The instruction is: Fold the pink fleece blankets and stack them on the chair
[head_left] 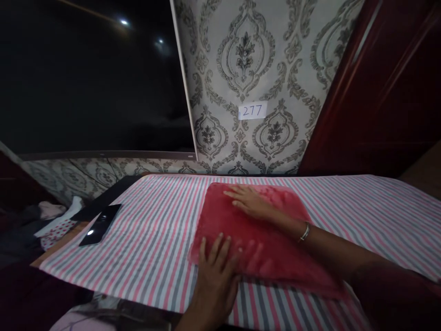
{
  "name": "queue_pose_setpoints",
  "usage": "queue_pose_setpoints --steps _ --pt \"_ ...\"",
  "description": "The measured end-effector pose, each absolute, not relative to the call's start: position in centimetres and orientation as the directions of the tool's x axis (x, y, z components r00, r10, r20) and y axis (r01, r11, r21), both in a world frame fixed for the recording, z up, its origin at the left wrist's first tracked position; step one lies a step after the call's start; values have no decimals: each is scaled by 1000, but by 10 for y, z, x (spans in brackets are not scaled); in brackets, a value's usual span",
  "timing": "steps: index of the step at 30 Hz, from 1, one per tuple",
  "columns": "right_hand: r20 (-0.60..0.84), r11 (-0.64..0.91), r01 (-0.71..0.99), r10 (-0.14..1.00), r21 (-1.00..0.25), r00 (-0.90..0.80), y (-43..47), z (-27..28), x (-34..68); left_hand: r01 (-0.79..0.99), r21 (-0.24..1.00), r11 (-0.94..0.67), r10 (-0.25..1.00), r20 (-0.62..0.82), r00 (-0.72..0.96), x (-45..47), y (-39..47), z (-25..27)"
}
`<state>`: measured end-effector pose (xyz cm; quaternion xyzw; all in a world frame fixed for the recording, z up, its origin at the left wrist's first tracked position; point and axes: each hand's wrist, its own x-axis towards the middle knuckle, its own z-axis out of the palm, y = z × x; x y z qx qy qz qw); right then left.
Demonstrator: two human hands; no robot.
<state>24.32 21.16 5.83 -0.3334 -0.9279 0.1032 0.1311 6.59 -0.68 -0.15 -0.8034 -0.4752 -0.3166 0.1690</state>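
A plush red piece of cloth, roughly rectangular and possibly folded, lies flat on a striped cloth that covers the table. My right hand rests flat on its upper part, fingers stretched toward the left; a bracelet circles that wrist. At the near left edge, my left hand lies on the red cloth with its fingers apart and pointing away from me. Neither hand grips anything. Slight blur softens the picture, and my right forearm hides part of the cloth's right side.
A smartphone lies on the table's left end. Behind stand a large dark television and a patterned wall bearing a paper marked 277. Dark red furniture rises at right. Clothes are heaped at left.
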Motion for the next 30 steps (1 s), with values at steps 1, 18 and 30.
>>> queue_pose_setpoints --steps 1,18,30 --pt "183 815 505 563 -283 -806 204 60 231 888 37 -459 676 662 322 62 -7 -3" --pt "59 747 577 626 -331 -777 289 25 158 944 -2 -330 776 569 273 54 5 -47" --pt "87 649 703 749 -292 -656 276 43 154 946 4 -324 778 569 265 54 5 -33"
